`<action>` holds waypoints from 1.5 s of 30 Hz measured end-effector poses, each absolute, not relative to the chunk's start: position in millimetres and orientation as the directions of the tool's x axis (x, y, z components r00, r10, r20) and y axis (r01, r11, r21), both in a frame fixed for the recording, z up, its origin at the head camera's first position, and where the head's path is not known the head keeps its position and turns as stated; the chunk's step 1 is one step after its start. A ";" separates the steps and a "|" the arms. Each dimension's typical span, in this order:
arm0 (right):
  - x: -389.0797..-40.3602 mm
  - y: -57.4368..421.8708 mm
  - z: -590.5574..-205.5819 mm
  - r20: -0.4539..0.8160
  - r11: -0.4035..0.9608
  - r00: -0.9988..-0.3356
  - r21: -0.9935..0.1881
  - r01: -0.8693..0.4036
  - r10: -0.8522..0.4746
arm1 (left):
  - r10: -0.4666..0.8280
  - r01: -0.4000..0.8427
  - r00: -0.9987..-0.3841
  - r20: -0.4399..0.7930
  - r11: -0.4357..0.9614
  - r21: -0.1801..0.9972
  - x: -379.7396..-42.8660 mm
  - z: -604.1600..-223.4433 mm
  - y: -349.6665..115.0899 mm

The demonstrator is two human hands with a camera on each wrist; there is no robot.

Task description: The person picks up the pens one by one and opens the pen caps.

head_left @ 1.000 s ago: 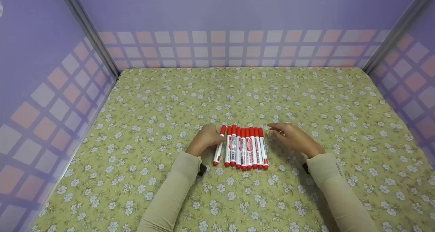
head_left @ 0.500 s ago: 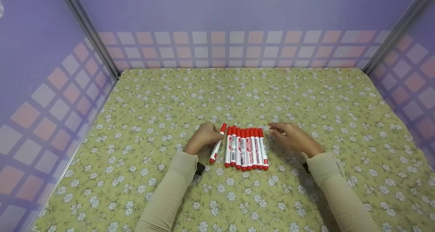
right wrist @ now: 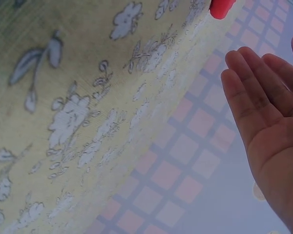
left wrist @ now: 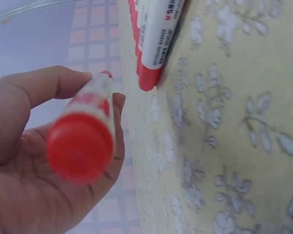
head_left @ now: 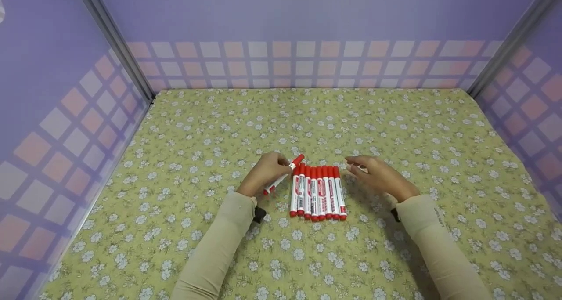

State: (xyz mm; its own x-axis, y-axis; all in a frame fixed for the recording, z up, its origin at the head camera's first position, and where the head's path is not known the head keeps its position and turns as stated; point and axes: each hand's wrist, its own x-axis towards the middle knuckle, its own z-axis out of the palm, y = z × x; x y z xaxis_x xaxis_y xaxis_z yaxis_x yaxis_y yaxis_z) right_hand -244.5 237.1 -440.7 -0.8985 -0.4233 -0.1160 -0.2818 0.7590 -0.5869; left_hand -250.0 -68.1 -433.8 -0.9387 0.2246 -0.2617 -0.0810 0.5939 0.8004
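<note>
My left hand (head_left: 267, 171) pinches a white marker (head_left: 277, 184) with a red cap between thumb and fingers, just left of the others. The marker slants, its cap pointing up and to the right. In the left wrist view its red end (left wrist: 80, 147) faces the camera and the pen is raised off the cloth. Several matching markers (head_left: 318, 193) lie side by side in a row, red caps at the far end. To the right of that row is my right hand (head_left: 378, 177), holding nothing; its fingers (right wrist: 254, 87) are extended in the right wrist view.
A yellow-green flowered cloth (head_left: 210, 133) covers the table. Purple panels with a pink and white check band (head_left: 281, 63) stand at the back and both sides, joined by grey corner posts (head_left: 118, 41).
My left hand has lifted the leftmost marker away from the row and tilted it clockwise, its lower end swinging up and left. The right hand and the other markers have stayed put.
</note>
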 end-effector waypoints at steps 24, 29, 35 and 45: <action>-244.5 215.7 -419.7 0.073 0.720 -0.844 -0.485 -0.496 -0.531 | 0.448 0.286 -0.893 -0.044 0.639 0.714 -253.6 -413.0 -48.0; -243.7 208.8 -415.3 0.117 0.687 -0.809 -0.466 -0.557 -0.576 | 0.501 0.382 -0.865 0.029 0.619 0.687 -252.1 -411.1 -45.3; -241.8 200.9 -411.7 0.200 0.642 -0.741 -0.390 -0.660 -0.641 | 0.582 0.514 -0.803 0.126 0.571 0.640 -249.4 -409.0 -42.8; -241.3 192.3 -409.5 0.243 0.573 -0.663 -0.351 -0.741 -0.708 | 0.644 0.637 -0.741 0.191 0.582 0.506 -244.5 -405.8 -36.8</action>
State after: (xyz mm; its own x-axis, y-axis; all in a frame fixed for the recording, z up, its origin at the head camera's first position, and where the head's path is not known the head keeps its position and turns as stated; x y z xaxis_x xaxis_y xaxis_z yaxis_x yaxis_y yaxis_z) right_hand -241.3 192.3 -409.5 -0.6631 -0.7081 0.2428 -0.7405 0.5731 -0.3509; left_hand -244.5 -36.8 -405.8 -0.7406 0.6442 0.1911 0.6367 0.5818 0.5061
